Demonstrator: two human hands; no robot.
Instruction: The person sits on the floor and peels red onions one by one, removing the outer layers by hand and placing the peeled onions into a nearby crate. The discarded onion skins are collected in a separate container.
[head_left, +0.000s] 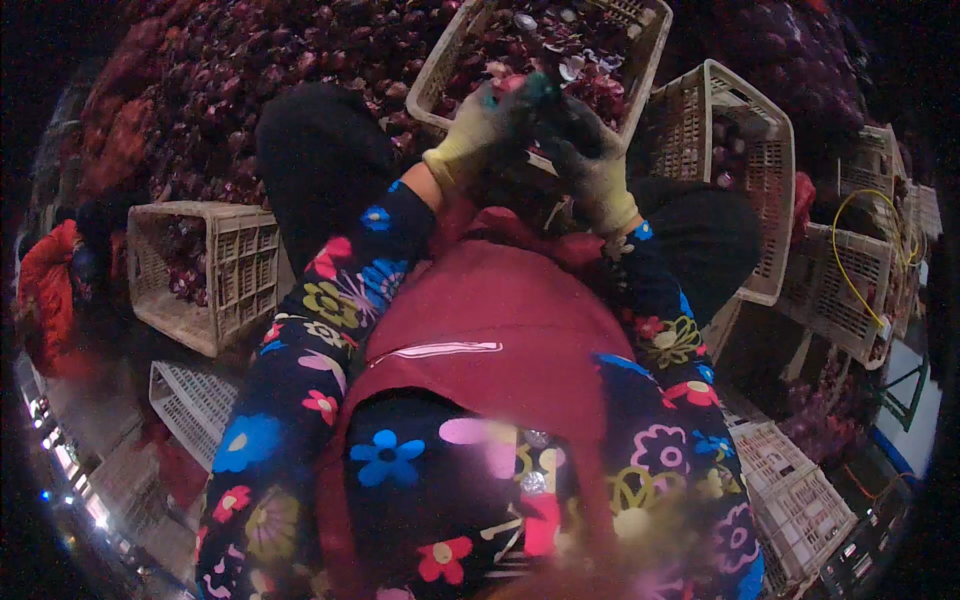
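Observation:
My left hand (480, 129), in a pale yellow knit glove with dark-stained coated fingers, is raised over the near rim of a plastic crate (429, 73). A pinkish-red onion (511, 82) shows between its thumb and fingers. Close beside it is my right hand (596, 154), gloved the same way, its fingers bent inward towards the left hand. Shadow and blur hide what the right fingers hold, if anything. Inside the crate lie red onions and loose onion skins (574, 67), some pale and curled.
A heap of red onions (217, 97) spreads beyond my knees. A tipped crate (214, 277) with onions behind it lies at left; another crate (712, 135) leans at right. More crates (840, 281) stand farther right, with a yellow cord (836, 232). A red apron (495, 300) covers my lap.

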